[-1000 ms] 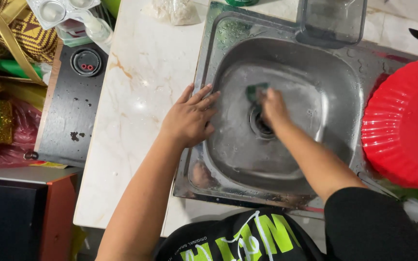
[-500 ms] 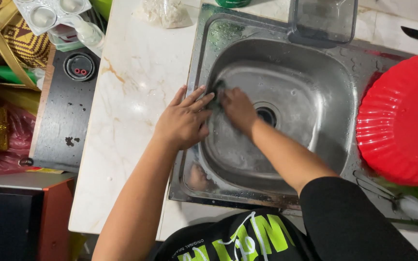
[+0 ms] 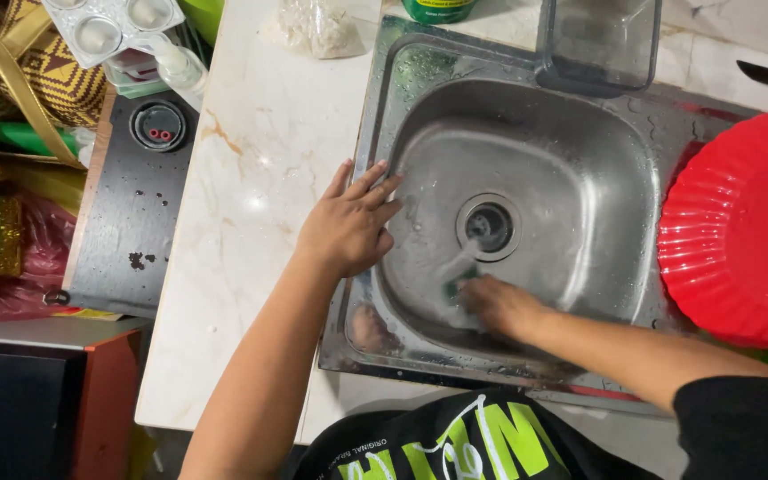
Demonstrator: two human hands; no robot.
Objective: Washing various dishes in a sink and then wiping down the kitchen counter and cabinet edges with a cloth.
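Note:
A steel sink [image 3: 402,107] is set into a pale marble counter [image 3: 260,178]. My left hand [image 3: 344,222] lies flat on the sink's left rim, fingers spread, holding nothing. My right hand [image 3: 500,304] is down in the basin near its front wall, below the drain [image 3: 488,227]. It is closed on a green scrubbing sponge [image 3: 452,288], which is blurred and pressed against the wet steel bottom.
A big red ribbed plate [image 3: 740,227] sits at the sink's right. A clear plastic container [image 3: 599,44] stands on the back rim. A plastic bag [image 3: 313,27] lies on the counter. A dark stove top [image 3: 135,204] and clutter are to the left.
My right hand with the sponge has swept from the basin's back, past the left wall, down to the front below the drain. My left hand has stayed on the rim.

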